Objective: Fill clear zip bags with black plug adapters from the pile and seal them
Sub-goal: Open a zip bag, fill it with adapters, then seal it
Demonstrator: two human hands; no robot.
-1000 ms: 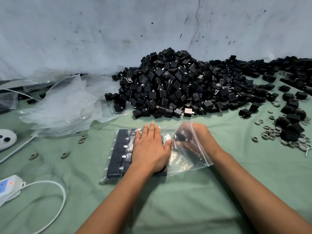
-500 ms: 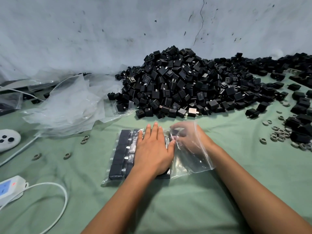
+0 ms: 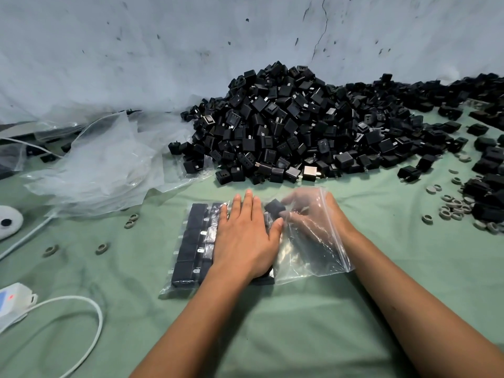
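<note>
1. Wall: pale, matte, scuffed with dark specks, with a thin crack running down at upper right.
2. Counter: covered in soft, creased green cloth; its edges are cut off by the frame.
3. Pile of black plug adapters: hard, glossy, boxy plastic bodies with metal prongs, heaped against the wall and trailing off to the right, where it is cut off.
4. Loose clear plastic sheets: thin, crinkled and translucent, lying left of the pile; what lies beneath is hard to make out.
5. Clear zip bag: lying flat on the counter just in front of the pile, mouth toward the right. Rows of adapters fill its left part, laid side by side.
6. Left hand: flat on the bag, fingers straight and together, pressing the packed rows and hiding several of them.
7. Right hand: inside the bag's mouth, blurred by the film; its fingers curl round a single adapter.
8. White power strip with a smooth white cable: lower left, partly cut off; its label cannot be read.
9. Small grey rings: scattered at right, a few more at left.
</note>
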